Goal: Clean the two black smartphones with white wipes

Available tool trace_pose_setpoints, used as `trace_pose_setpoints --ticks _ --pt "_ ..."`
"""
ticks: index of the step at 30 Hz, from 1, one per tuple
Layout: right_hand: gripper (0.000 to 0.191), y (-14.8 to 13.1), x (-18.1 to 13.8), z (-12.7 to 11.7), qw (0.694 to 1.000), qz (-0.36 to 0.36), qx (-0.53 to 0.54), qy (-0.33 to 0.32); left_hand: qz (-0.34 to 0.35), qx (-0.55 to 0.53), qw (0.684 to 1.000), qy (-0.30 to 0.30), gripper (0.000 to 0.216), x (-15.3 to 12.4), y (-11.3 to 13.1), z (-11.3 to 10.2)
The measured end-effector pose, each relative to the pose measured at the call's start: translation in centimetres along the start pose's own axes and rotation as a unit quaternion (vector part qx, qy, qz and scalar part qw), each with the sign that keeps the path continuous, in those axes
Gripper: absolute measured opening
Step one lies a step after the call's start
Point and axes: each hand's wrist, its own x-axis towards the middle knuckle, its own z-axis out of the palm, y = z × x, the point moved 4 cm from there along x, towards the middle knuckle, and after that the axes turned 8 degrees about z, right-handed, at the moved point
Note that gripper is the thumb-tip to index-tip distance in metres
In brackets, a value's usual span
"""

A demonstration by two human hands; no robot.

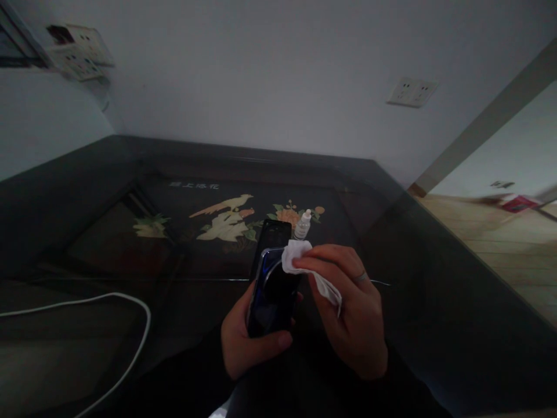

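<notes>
A dark phone (272, 296) is held upright at centre-bottom of the frame, approx. in the middle of the view, by the left hand (243, 345): its fingers are wrapped around the lower half from behind, w/ the thumb laid across the bottom edge. A white wipe (296, 255) is pinched in the fingers of the right hand (352, 313) and pressed onto the phone's upper right corner; the rest of the wipe trails down under the palm. A ring (360, 277) is seen on one right finger. Just behind the phone, a 2nd dark flat object (275, 232) is partly hidden; what it is can't be told. Beside it, a small bottle (302, 225) w/ a pale cap is stood on the dark glossy tabletop (435, 302). A white cable (130, 348) is looped at lower left. A wall socket (411, 92) is mounted at upper right.
</notes>
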Motion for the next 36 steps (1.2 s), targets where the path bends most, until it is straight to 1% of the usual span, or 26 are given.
trace_pose_setpoints --ticks 3,10,15,19,21,23,26,29,32,34,36 --pt "0.025 0.1 0.2 0.2 1.000 -0.008 -0.007 0.003 0.001 -0.009 1.000 0.002 0.061 -0.1 0.1 0.1" --pt "0.027 -0.2 0.4 0.0 0.999 -0.042 -0.002 -0.004 0.030 -0.021 0.999 -0.006 0.055 -0.1 0.3 0.1" --pt "0.030 -0.1 0.5 0.0 0.997 -0.080 -0.021 -0.004 0.016 -0.044 0.999 -0.015 0.059 -0.1 0.4 0.2" --pt "0.030 -0.3 1.0 -0.1 0.994 -0.105 -0.034 -0.026 0.011 -0.042 0.999 -0.018 0.061 0.0 0.4 0.1" --pt "0.028 -0.8 1.4 -0.1 0.989 -0.133 -0.050 -0.039 0.005 -0.033 0.999 -0.027 0.063 0.2 0.2 -0.1" --pt "0.025 -1.4 1.8 -0.1 0.979 -0.178 -0.084 -0.055 0.011 -0.022 0.999 -0.042 0.067 0.4 0.1 -0.3" --pt "0.022 -1.8 2.4 0.0 0.952 -0.255 -0.146 -0.087 0.021 -0.009 0.997 -0.074 0.075 0.8 0.1 -0.5" --pt "0.022 -1.7 2.8 0.0 0.919 -0.323 -0.188 -0.125 -0.020 -0.031 0.992 -0.122 0.075 0.7 0.0 -0.4" --pt "0.020 -1.6 2.7 0.1 0.891 -0.368 -0.205 -0.167 -0.098 -0.082 0.978 -0.166 0.073 0.3 -0.7 -0.3" --pt "0.018 -1.6 2.2 0.1 0.884 -0.375 -0.196 -0.197 -0.141 -0.128 0.963 -0.192 0.072 0.1 -1.2 -0.3" --pt "0.018 -1.5 1.5 0.0 0.892 -0.360 -0.144 -0.232 -0.141 -0.194 0.949 -0.206 0.068 0.5 -1.5 -0.5"
